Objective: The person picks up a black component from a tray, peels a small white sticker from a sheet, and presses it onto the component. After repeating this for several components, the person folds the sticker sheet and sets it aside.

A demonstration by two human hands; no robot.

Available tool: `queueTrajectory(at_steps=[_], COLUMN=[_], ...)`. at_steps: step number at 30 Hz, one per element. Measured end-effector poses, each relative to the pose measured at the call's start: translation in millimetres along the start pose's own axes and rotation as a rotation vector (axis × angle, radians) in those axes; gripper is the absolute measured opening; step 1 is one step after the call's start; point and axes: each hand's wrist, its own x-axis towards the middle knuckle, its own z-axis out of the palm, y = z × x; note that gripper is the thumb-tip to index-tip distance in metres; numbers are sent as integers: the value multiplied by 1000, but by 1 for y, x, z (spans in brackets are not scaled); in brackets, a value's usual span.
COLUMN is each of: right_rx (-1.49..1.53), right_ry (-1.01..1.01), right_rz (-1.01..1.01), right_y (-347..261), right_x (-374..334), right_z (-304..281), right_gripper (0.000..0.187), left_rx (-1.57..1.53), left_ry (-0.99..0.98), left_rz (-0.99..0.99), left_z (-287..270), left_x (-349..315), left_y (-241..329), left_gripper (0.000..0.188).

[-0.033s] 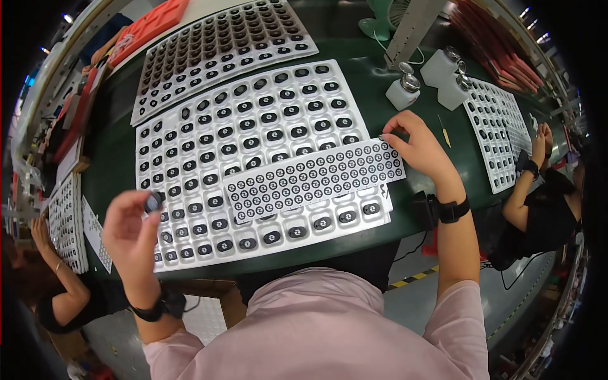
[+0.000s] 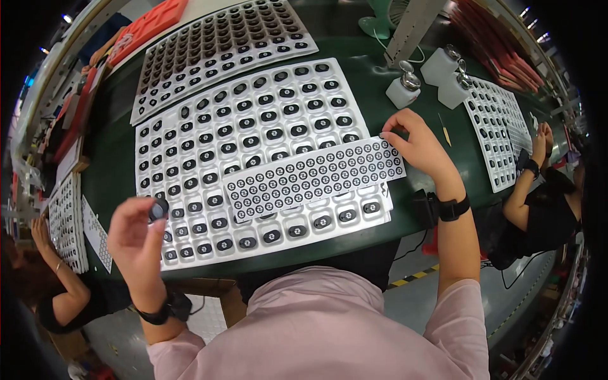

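Observation:
My left hand [image 2: 136,244] pinches a small dark oval piece [image 2: 158,209] between thumb and fingers, raised above the near left corner of a white plastic tray [image 2: 373,223]. Similar dark oval pieces with a light round mark sit in its pockets. A white sheet of round black stickers [image 2: 316,179] lies slantwise across the tray. At the sheet's far right corner, my right hand [image 2: 415,149] has thumb and forefinger closed on a small dark bit that looks like a sticker, partly hidden by the fingertips.
Another filled tray [image 2: 221,45] lies behind. White bottles with metal tops [image 2: 403,94] and a yellow-handled pointed tool [image 2: 446,136] are on the right of the green table [image 2: 405,231]. Co-workers handle trays at left [image 2: 66,221] and right [image 2: 497,142]. A fan [image 2: 396,16] stands at the back.
My left hand has shifted slightly right and nearer to me with the dark oval piece, which has turned a little. My right hand and the sticker sheet stay nearly in place.

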Motion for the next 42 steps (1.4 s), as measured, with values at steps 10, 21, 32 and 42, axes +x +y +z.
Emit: queueTrajectory(at_steps=[10,21,32,42], right_rx=[-266,-225,725,665], right_ry=[76,149,-435,-556], right_rz=[-306,-479,-114,21], right_y=[-4,-51,-133,-150], right_x=[-3,-29,-58,-55], right_z=[2,-3,35,37], right_gripper=[13,12,4,4], left_rx=[-319,-307,-363,-333], left_ry=[-98,-313,-386,-344], left_rz=[-222,-59,-98,-10], left_z=[68,108,115,115], left_x=[-47,-46,-50,-51], left_y=[-15,-6,1,0], left_gripper=[29,31,33,27])
